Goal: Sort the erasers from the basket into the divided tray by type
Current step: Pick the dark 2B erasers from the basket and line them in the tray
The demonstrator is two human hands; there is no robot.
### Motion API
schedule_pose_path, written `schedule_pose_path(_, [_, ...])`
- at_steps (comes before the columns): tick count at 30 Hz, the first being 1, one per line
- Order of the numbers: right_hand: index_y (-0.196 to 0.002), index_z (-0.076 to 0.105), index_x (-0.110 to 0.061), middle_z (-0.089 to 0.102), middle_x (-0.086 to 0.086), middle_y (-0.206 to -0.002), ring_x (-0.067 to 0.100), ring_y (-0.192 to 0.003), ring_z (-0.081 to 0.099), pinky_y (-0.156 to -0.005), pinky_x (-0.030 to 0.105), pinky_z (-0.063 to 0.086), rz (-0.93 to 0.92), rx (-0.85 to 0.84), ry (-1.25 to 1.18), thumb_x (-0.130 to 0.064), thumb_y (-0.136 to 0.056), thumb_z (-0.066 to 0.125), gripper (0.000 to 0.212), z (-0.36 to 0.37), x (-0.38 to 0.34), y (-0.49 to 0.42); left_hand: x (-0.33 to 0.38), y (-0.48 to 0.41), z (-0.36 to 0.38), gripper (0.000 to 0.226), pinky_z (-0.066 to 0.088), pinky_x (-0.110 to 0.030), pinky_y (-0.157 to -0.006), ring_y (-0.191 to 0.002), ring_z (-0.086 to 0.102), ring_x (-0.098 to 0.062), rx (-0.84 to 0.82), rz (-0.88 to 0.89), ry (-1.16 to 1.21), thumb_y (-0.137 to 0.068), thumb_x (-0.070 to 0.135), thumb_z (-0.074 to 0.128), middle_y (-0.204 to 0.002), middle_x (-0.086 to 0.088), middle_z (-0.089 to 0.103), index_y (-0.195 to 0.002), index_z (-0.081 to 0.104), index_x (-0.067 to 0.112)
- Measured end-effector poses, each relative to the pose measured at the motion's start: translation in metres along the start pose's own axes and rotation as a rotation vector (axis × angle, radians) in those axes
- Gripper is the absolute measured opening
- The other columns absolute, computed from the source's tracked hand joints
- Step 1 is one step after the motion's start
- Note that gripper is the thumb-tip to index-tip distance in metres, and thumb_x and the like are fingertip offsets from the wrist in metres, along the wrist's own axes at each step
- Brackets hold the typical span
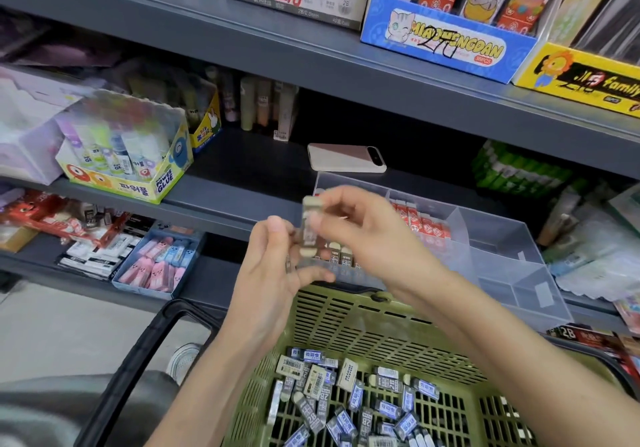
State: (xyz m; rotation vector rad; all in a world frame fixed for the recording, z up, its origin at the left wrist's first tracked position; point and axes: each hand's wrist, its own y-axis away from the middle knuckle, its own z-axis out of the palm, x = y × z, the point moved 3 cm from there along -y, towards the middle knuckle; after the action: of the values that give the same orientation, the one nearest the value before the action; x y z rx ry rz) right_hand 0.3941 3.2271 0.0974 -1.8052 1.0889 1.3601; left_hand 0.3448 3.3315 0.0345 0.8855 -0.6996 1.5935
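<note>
Both hands met over the far rim of the green basket (346,322), sharing one eraser (309,230) between them. The right hand (360,235) came in from the right with its wrist bent, thumb and forefinger closed in a pinch on the eraser's upper half, the other fingers loosely curled behind. The left hand (273,270) rose from below with the forearm angled up and the palm turned toward the right, its thumb against the eraser's left side and its fingers curled under the lower end; motion blur kept me from telling whether those fingers held anything more. The eraser stood nearly upright, long axis vertical, a pale tip at top and bottom with a grey sleeve between. It hung in the air just in front of the clear divided tray (502,238) on the shelf, near the left compartment where dark erasers (341,256) stood on end. Red-and-white erasers (426,228) filled the next compartment to the right. Down in the basket, nearer me, loose erasers (349,391) lay jumbled at all angles. A phone (346,159) lay flat on the shelf beyond the tray.
</note>
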Motion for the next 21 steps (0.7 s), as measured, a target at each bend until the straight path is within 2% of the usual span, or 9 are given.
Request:
schedule_pose_path(2, [-0.099,0.049,-0.009,0.067,0.007,-0.084,0.018,-0.073,0.065,-0.061,0.029,0.056,0.053,-0.019,-0.224,-0.012,-0.095,0.05,0.004,-0.011,0.0,-0.005,0.003,-0.001,-0.004,0.042,0.049,-0.024,-0.048,-0.065,0.06,-0.016,0.065,0.029,-0.017,-0.087,0.049,0.038,-0.075,-0.002,0.063,-0.097,0.049,0.01])
schedule_pose_path(4, [-0.099,0.051,-0.016,0.065,0.01,-0.078,0.02,-0.066,0.064,-0.05,0.028,0.054,0.076,-0.049,-0.162,-0.017,-0.097,0.047,0.004,-0.022,0.003,-0.01,0.007,-0.001,-0.01,0.037,0.035,-0.019,-0.041,-0.051,0.043,-0.01,0.13,0.042,-0.041,-0.085,0.053,0.039,-0.063,0.005,0.051,-0.09,0.048,0.018])
schedule_pose_path(7, [-0.1,0.067,-0.025,0.065,0.012,-0.078,0.017,-0.061,0.051,-0.055,0.028,0.045,0.08,-0.066,0.329,-0.012,-0.093,0.055,0.019,-0.037,0.017,-0.019,0.007,-0.002,-0.014,0.034,0.023,-0.019,-0.042,-0.047,0.026,-0.008,0.186,0.05,-0.055,-0.094,0.05,0.035,-0.058,0.007,0.04,-0.086,0.048,0.02])
schedule_pose_path(9, [-0.103,0.068,-0.025,0.064,0.001,-0.078,0.013,-0.063,0.05,-0.063,0.028,0.043,0.117,-0.108,0.611,-0.009,-0.09,0.057,0.024,-0.04,0.027,-0.024,0.006,-0.002,-0.014,0.028,0.021,-0.02,-0.044,-0.047,0.026,-0.008,0.2,0.046,-0.035,-0.102,0.034,0.033,-0.057,0.007,0.04,-0.086,0.049,0.018])
schedule_pose_path(11, [-0.094,0.063,-0.023,0.06,-0.005,-0.072,0.012,-0.06,0.053,-0.065,0.028,0.045,0.173,-0.108,0.631,-0.012,-0.086,0.064,0.013,-0.04,0.032,-0.028,0.005,-0.001,-0.013,0.021,0.022,-0.021,-0.046,-0.05,0.028,-0.009,0.21,0.037,0.0,-0.098,0.021,0.036,-0.058,0.005,0.042,-0.085,0.051,0.016])
schedule_pose_path(13, [-0.081,0.057,-0.019,0.061,-0.007,-0.06,0.011,-0.048,0.052,-0.057,0.024,0.045,0.201,-0.073,0.532,-0.017,-0.078,0.074,0.018,-0.037,0.032,-0.031,0.006,-0.002,-0.014,0.018,0.023,-0.022,-0.049,-0.055,0.031,-0.009,0.222,0.035,0.024,-0.095,0.017,0.039,-0.061,0.004,0.043,-0.086,0.054,0.015])
schedule_pose_path(15, [-0.076,0.061,-0.017,0.062,-0.006,-0.054,0.012,-0.042,0.05,-0.05,0.02,0.043,0.192,-0.042,0.475,-0.017,-0.074,0.079,0.018,-0.035,0.03,-0.034,0.005,-0.002,-0.014,0.02,0.027,-0.023,-0.052,-0.059,0.036,-0.01,0.22,0.049,0.025,-0.097,0.013,0.039,-0.063,0.003,0.046,-0.088,0.056,0.016])
schedule_pose_path(18, [-0.086,0.071,-0.014,0.064,-0.008,-0.059,0.011,-0.043,0.053,-0.052,0.02,0.047,0.172,-0.027,0.438,-0.01,-0.078,0.074,0.009,-0.026,0.031,-0.037,0.005,-0.003,-0.015,0.014,0.04,-0.021,-0.053,-0.058,0.047,-0.006,0.209,0.081,0.016,-0.097,0.013,0.046,-0.066,0.007,0.053,-0.092,0.058,0.018])
schedule_pose_path(21, [-0.096,0.069,-0.009,0.066,0.0,-0.064,0.006,-0.045,0.06,-0.057,0.017,0.053,0.198,0.021,0.409,-0.007,-0.083,0.068,0.012,-0.011,0.04,-0.036,0.005,-0.004,-0.016,0.006,0.05,-0.024,-0.054,-0.058,0.056,-0.007,0.213,0.124,0.013,-0.094,0.011,0.05,-0.065,0.008,0.059,-0.095,0.054,0.015])
